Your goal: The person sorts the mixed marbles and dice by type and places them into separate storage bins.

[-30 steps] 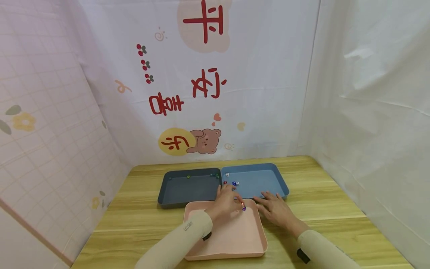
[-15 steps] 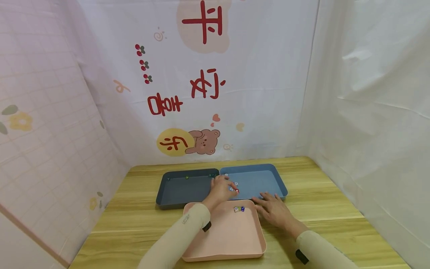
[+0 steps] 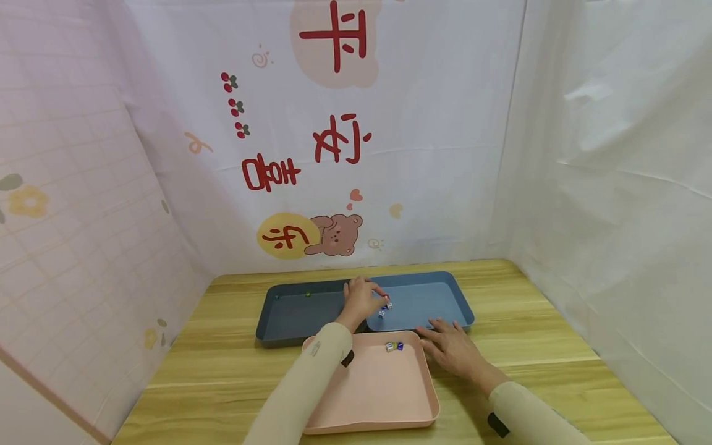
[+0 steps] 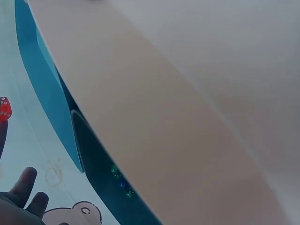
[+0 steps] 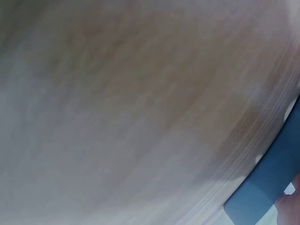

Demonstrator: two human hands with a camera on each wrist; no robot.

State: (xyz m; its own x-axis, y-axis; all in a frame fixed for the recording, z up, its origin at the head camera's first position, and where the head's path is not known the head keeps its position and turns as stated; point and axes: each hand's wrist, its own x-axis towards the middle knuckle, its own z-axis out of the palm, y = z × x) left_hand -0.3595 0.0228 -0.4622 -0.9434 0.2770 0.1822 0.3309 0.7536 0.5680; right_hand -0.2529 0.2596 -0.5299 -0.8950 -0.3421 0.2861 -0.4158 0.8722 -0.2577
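Observation:
My left hand [image 3: 360, 301] is over the join between the dark grey tray [image 3: 300, 337] and the blue tray [image 3: 431, 300]. Its fingertips pinch a red die [image 4: 5, 109], which shows at the left edge of the left wrist view. Below it, a white die [image 3: 381, 314] and another white die [image 3: 389, 305] with a blue one lie in the blue tray. My right hand [image 3: 453, 349], fingers spread, rests by the blue tray's front rim and the pink tray's corner. Small dice [image 3: 394, 347], white, green and blue-purple, sit together in the pink tray [image 3: 384, 395].
A green die [image 3: 308, 294] lies at the back of the dark grey tray, and several green and blue pieces [image 4: 123, 183] show there in the left wrist view. The trays stand on a wood-grain table [image 3: 211, 371]. White printed cloth [image 3: 445, 154] hangs behind and at the sides.
My left hand has moved from the pink tray to over the blue tray, then farther back, with the red die at its fingertips. The right hand stays in place.

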